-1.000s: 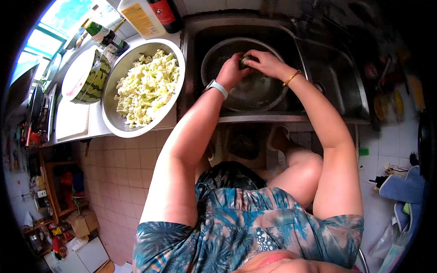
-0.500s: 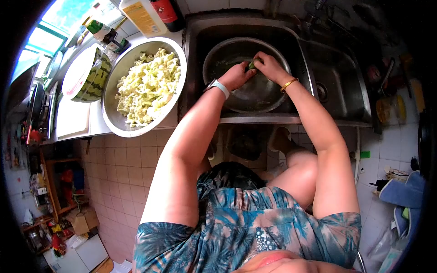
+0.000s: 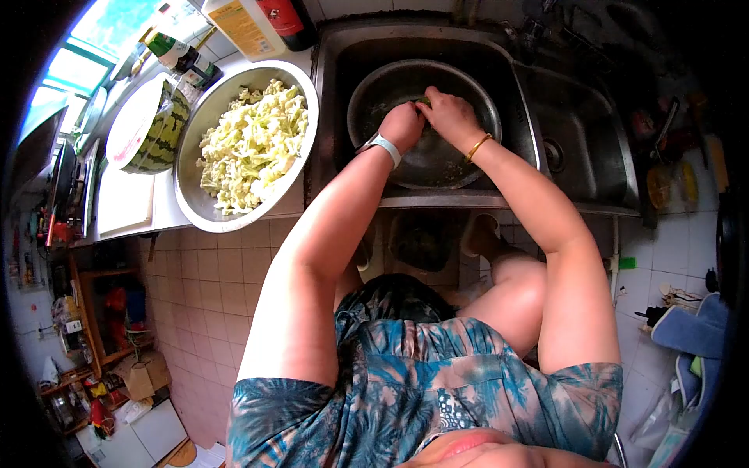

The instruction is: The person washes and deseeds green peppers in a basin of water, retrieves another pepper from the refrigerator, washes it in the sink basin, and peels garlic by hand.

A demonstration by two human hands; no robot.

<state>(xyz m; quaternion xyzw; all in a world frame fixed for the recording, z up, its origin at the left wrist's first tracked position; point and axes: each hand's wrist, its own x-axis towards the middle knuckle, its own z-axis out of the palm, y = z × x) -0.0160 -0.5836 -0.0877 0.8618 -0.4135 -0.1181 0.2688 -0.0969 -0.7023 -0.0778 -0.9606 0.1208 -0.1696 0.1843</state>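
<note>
My left hand (image 3: 401,127) and my right hand (image 3: 454,122) meet over a round metal basin (image 3: 437,168) set in the sink. Their fingers are closed together around a small green vegetable (image 3: 424,101). Only a sliver of it shows between the fingertips, so its exact kind is hidden. Some water and small bits seem to lie in the bottom of the basin.
On the counter to the left stands a large metal bowl (image 3: 187,175) of chopped pale-green cabbage (image 3: 253,152). Beside it are a cut watermelon (image 3: 160,132), a white board (image 3: 125,203) and several bottles (image 3: 183,61). A second sink bowl (image 3: 589,148) is at the right.
Both hands have drawn closer together and turned, covering most of the green vegetable that showed before. The right hand has shifted slightly left and its wrist lower.
</note>
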